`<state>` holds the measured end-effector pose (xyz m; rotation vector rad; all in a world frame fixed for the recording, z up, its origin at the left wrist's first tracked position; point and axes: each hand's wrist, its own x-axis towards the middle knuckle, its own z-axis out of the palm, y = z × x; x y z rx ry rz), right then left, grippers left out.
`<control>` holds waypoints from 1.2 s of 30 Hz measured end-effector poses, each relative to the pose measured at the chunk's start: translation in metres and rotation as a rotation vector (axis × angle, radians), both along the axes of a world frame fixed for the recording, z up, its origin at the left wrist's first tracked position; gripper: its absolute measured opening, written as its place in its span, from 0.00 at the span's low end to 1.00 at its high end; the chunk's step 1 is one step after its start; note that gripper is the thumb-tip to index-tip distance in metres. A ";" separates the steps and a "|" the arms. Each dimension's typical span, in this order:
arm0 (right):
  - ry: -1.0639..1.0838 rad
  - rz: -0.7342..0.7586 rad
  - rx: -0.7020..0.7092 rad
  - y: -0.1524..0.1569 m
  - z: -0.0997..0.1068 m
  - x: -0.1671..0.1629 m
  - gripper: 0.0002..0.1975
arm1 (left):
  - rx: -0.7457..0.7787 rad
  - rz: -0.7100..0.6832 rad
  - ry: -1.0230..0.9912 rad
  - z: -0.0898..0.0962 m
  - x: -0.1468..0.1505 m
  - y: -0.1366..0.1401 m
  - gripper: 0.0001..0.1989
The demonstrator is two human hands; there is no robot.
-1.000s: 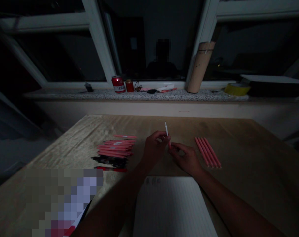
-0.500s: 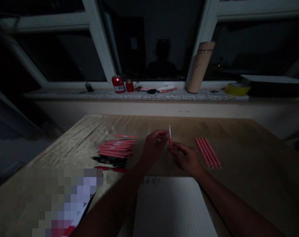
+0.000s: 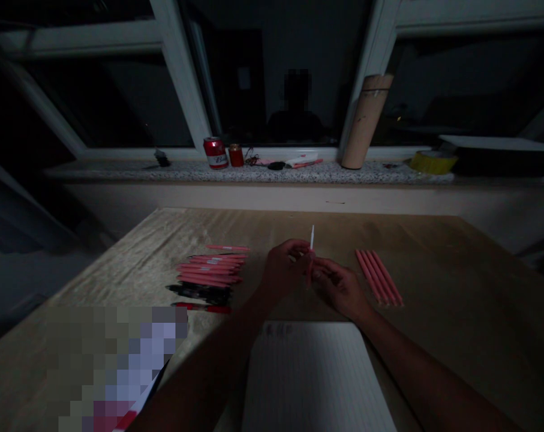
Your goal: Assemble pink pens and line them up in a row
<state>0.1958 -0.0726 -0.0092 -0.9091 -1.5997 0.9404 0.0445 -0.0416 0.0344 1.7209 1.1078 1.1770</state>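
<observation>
Both my hands meet over the middle of a pale brown table (image 3: 456,264) in a dim room, holding one slim pen with a white tapered end and a pink barrel (image 3: 312,239). The pen stands close to upright, its top leaning slightly right, the white end projecting above my fingers and the pink end hanging below. My left hand (image 3: 284,264) pinches it from the left between thumb and fingers. My right hand (image 3: 341,287) comes in from the right, its fingertips closed on the barrel just beside the left thumb; neither hand is clearly nearer, and the exact contact is partly hidden and dark.

Near my right hand, on its outer side, lie four slim pink barrels in a neat row (image 3: 379,277), slanting with their near ends to the right. My right hand sits between the held pen and that row. Beyond my left hand lies a stack of pink pens (image 3: 212,270) set crosswise, with a single pink pen (image 3: 228,248) just behind it, and black pens (image 3: 202,294) and a red pen (image 3: 209,309) in front. My left hand and forearm separate these from the held pen. A white lined notebook (image 3: 316,378) lies open between my forearms, nearer my body. Well beyond the table, a speckled stone windowsill (image 3: 186,173) carries a red and white drink can (image 3: 215,153) and a tall tan cylinder (image 3: 367,123).
</observation>
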 end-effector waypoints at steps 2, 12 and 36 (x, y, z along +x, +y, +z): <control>-0.015 -0.013 -0.004 0.000 0.001 -0.001 0.15 | -0.017 0.014 -0.033 0.001 0.000 0.000 0.14; -0.081 0.006 0.001 -0.001 0.000 0.000 0.13 | -0.099 0.017 -0.112 0.001 0.002 0.000 0.14; 0.018 0.047 -0.093 0.000 -0.005 0.000 0.15 | -0.076 0.046 -0.113 0.000 0.001 0.002 0.14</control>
